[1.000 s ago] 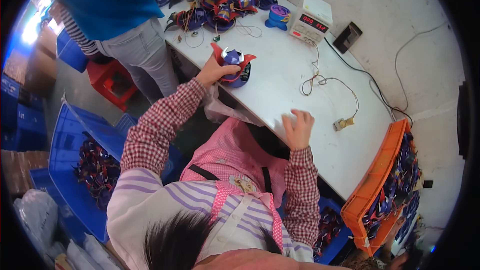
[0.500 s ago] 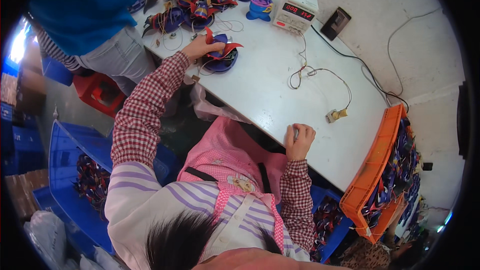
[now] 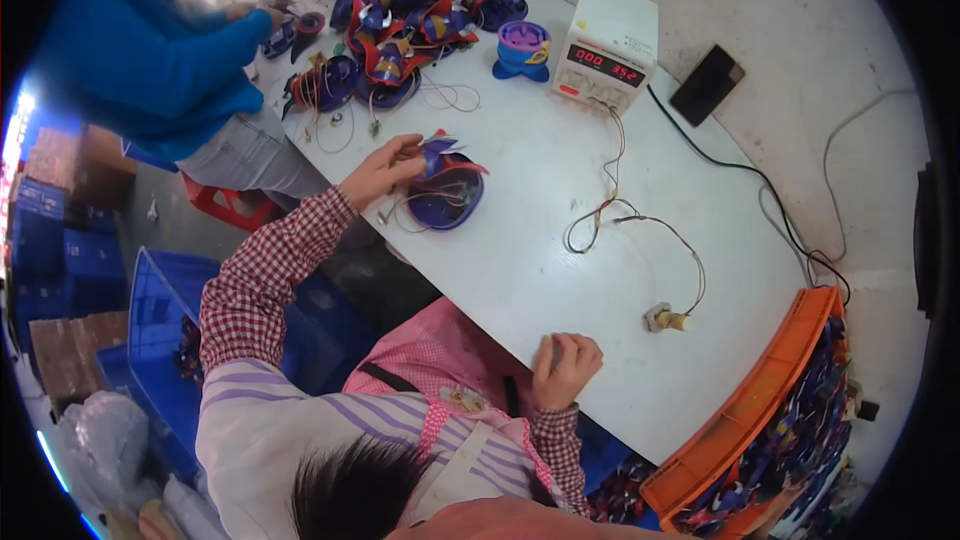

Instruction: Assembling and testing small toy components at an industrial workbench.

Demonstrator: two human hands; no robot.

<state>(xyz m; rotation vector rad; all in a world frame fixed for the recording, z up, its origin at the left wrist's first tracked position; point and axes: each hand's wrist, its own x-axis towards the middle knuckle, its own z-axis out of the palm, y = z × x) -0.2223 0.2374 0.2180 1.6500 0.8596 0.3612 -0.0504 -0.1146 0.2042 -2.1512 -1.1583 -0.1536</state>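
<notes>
My left hand (image 3: 385,172) grips a purple toy part (image 3: 440,152) with red, horn-like points, thumb and fingers closed on it. Below it on the table lies a round, purple, bowl-shaped shell (image 3: 447,202) with thin wires and a small circuit inside; whether the two are joined by the wires is hard to see. Fingers curled, my right hand (image 3: 567,368) rests at the table's front edge; what it holds, if anything, is hidden. To its right a small yellow-and-metal connector (image 3: 668,319) lies at the end of a wire lead.
A white power supply (image 3: 608,45) with a lit red display stands at the back, beside a purple-blue cup (image 3: 523,48) and a dark phone (image 3: 708,85). Similar toy parts (image 3: 405,20) are heaped far left, near a co-worker in blue (image 3: 150,50). An orange crate (image 3: 750,395) sits right.
The view has shifted. The toy part in my left hand is tipped up, so the round shell's wired inside shows more. My right hand stays at the table edge.
</notes>
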